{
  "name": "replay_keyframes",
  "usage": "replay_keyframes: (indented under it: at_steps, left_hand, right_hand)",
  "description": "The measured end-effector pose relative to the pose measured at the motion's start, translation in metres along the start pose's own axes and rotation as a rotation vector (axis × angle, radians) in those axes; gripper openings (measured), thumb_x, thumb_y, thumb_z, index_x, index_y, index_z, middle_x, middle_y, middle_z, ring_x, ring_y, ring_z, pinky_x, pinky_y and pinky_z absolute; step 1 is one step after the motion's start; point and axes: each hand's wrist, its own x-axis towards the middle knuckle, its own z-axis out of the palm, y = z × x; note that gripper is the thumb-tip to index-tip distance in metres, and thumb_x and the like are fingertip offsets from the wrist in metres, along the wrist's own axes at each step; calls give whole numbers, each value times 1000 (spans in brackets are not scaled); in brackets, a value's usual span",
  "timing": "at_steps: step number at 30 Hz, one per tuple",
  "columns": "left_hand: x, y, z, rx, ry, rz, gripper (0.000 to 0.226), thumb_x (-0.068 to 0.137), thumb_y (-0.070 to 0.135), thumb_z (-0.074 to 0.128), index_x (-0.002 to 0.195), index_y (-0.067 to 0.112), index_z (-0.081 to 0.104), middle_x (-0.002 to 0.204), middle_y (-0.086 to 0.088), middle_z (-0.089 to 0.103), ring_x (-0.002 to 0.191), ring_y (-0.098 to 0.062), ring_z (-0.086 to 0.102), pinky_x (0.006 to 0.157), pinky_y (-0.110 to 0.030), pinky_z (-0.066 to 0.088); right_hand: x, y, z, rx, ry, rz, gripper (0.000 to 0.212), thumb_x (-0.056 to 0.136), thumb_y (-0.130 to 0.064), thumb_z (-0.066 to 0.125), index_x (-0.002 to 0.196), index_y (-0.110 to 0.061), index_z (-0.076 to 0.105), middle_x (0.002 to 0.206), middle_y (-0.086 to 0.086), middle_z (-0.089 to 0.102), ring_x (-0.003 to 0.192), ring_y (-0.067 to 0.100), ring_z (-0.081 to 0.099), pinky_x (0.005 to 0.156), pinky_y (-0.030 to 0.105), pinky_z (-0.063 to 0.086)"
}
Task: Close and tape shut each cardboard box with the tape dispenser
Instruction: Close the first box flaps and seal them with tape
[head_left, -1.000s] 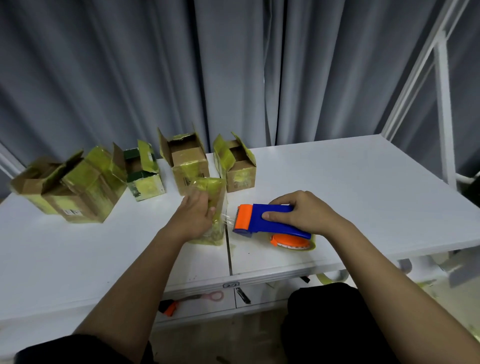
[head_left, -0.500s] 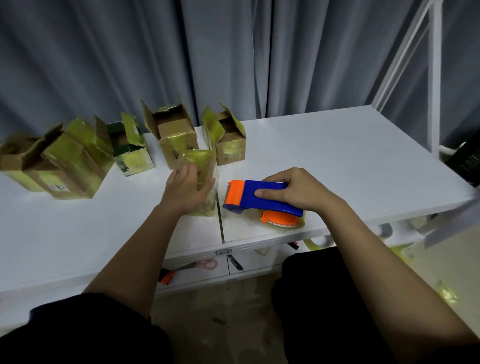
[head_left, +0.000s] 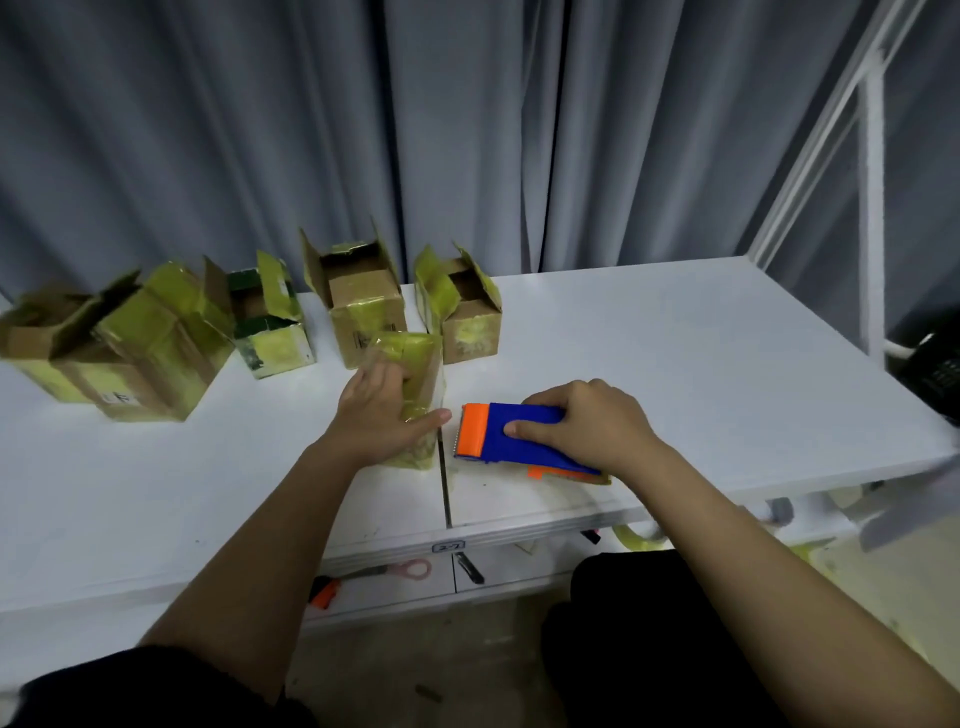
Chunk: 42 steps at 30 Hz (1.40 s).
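- open tabletop to the right, behind the tape dispenser.
- blocked at rear left by row of open boxes.
- narrow gap only between taped box and dispenser.

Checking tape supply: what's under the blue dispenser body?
Under the blue tape dispenser, gripped by the right hand, an orange hub and a sliver of yellowish tape roll show at its near edge. The rest of the roll is covered.
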Motion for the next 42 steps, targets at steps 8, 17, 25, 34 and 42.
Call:
replay_keyframes:
  at_steps: [8, 17, 25, 34, 42]
  left_hand:
    - [0, 3, 5, -8, 41, 29, 61, 86, 55, 55, 126, 10, 43, 125, -5, 47, 122, -21, 40, 111, -36, 20]
    - [-2, 11, 3, -21, 34, -39, 65, 74, 57, 42, 120, 12, 43, 120, -2, 45, 122, -19, 38, 109, -32, 16]
    - [-8, 12, -2, -2, -1, -44, 67, 65, 54, 38, 117, 12, 43, 116, -1, 43, 120, -19, 38, 111, -35, 13]
    - [-5, 11, 0, -49, -9, -56, 72, 66, 63, 39, 120, 14, 41, 115, 3, 42, 122, -17, 37, 111, -35, 13]
    - [8, 7, -6, -259, -64, -173, 29, 98, 28, 36, 125, 23, 45, 135, 4, 41, 129, -15, 31, 109, -30, 14]
  right_hand:
    - [3, -36, 35, -296, 151, -39, 43, 95, -59, 37, 113, -26, 58, 88, 3, 66, 78, 24, 61, 50, 26, 28]
    - [21, -76, 22, -509, 94, -70, 23, 98, -30, 45, 104, -15, 60, 104, 4, 61, 93, 24, 61, 66, 29, 33]
    - [14, 19, 30, -412, 392, 64, 23, 74, -45, 77, 79, -23, 72, 53, 3, 61, 44, 22, 53, 49, 19, 27]
    - [37, 48, 80, -168, 509, -184, 46, 85, -49, 46, 105, -18, 74, 57, 0, 65, 65, 30, 60, 66, 39, 50]
    - [41, 0, 92, 101, 579, -155, 39, 83, -21, 46, 116, -21, 67, 108, 4, 61, 99, 27, 53, 81, 37, 42]
